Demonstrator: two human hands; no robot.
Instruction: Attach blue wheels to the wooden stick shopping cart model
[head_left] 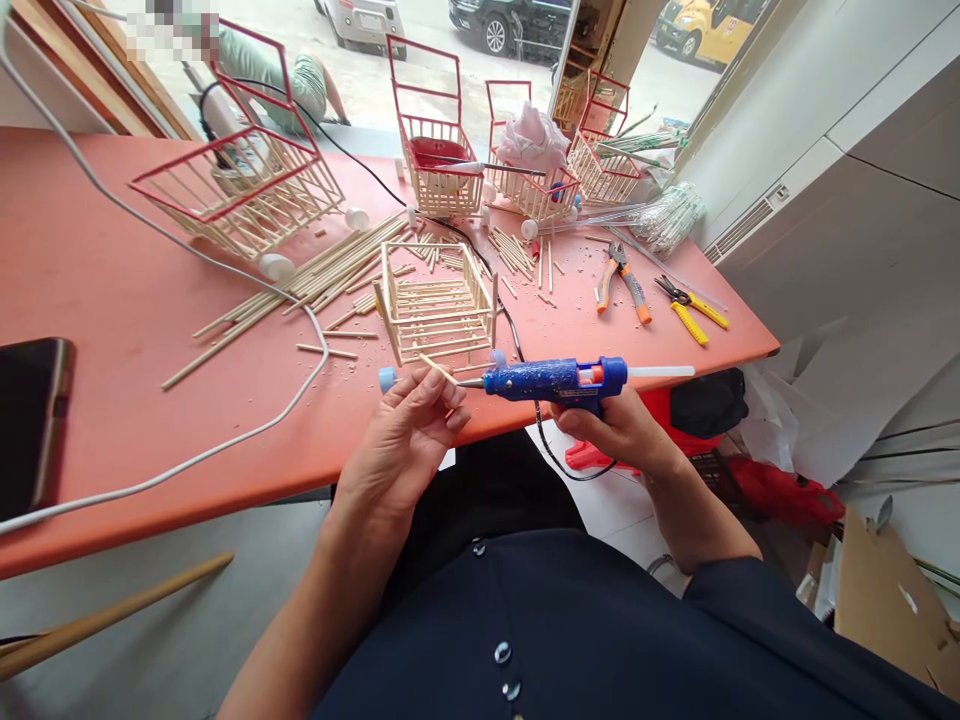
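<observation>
At the table's (112, 300) near edge, the left hand (409, 435) pinches 1 short stick (437, 369) between closed fingertips. It is angled, I'd say, to meet the nozzle of the glue gun (555, 380). The right hand (619, 430) is wrapped tight round the gun, holding it level. The half-built stick basket (439, 305) sits just behind.

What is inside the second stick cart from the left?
A red container sits in the cart; the slats hide its lower part.

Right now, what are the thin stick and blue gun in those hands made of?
The thin pale stick in the left hand looks like bare, matte wood or bamboo: straw-coloured, unpainted. The blue glue gun in the right hand looks like moulded plastic: shiny highlights on its body.
</observation>
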